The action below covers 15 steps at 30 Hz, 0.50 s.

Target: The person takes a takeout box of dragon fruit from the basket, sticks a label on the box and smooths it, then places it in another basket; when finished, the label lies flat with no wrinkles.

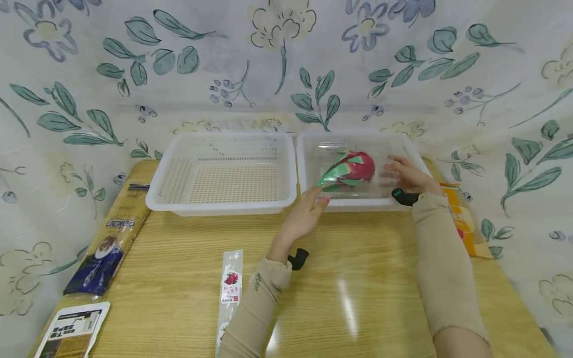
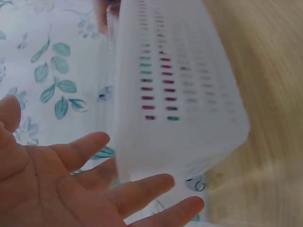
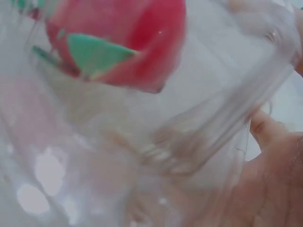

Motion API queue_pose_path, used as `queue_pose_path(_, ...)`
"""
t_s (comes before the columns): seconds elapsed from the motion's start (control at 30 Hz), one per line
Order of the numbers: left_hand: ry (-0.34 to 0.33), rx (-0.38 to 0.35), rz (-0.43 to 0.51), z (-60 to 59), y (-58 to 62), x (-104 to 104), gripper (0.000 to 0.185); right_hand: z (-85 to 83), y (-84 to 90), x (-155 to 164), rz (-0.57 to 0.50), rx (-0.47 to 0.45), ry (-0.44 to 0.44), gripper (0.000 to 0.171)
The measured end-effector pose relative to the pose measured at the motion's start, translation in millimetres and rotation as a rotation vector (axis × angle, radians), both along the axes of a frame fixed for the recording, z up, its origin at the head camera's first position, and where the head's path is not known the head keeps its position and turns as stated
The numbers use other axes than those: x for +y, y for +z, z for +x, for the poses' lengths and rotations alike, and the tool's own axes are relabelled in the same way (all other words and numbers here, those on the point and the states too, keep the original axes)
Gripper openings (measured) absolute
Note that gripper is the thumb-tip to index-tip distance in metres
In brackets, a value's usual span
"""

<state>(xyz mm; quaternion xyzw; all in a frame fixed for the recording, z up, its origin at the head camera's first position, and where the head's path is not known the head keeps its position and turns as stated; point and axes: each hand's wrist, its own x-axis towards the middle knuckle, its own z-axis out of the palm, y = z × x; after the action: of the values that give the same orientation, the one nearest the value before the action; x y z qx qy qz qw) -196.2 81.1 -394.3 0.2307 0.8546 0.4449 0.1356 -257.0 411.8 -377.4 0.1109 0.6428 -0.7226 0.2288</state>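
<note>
A clear plastic box with a red and green dragon fruit inside lies in the right white basket. My right hand grips the box's right end. In the right wrist view, the plastic and the fruit fill much of the picture, and part of the hand shows beside the plastic. My left hand is at the basket's front left corner. Its fingers are spread beside the perforated basket wall in the left wrist view; whether they touch it, I cannot tell.
To the left stands a second white basket with a perforated bottom. A gold and blue packet and a white-edged pouch lie at the table's left edge. A sticker strip lies in front, an orange packet at right.
</note>
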Motion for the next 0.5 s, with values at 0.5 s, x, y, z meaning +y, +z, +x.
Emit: queue_pose_path(0.5,0.063,0.045,0.061,4.1,14.6,-2.4,0.079,36.9,30.0,-5.4,-0.230,0.205,-0.072,0.035)
